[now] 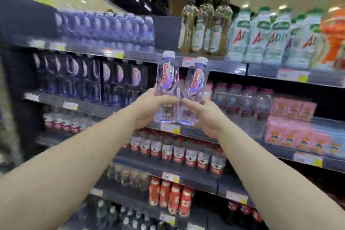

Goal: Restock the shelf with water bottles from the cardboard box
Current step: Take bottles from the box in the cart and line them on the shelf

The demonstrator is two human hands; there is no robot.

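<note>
**Two bottles raised before the drinks shelves**

The left hand (149,107) grips a clear plastic water bottle with a pale cap and red-lettered label (167,80), fingers curled round its lower body. The right hand (204,115) grips a second matching clear bottle (195,87), tilted slightly right. The two bottles touch near their bases, held up in front of the dark metal shelf edge (196,130) carrying rows of blurred bottled drinks.
</note>
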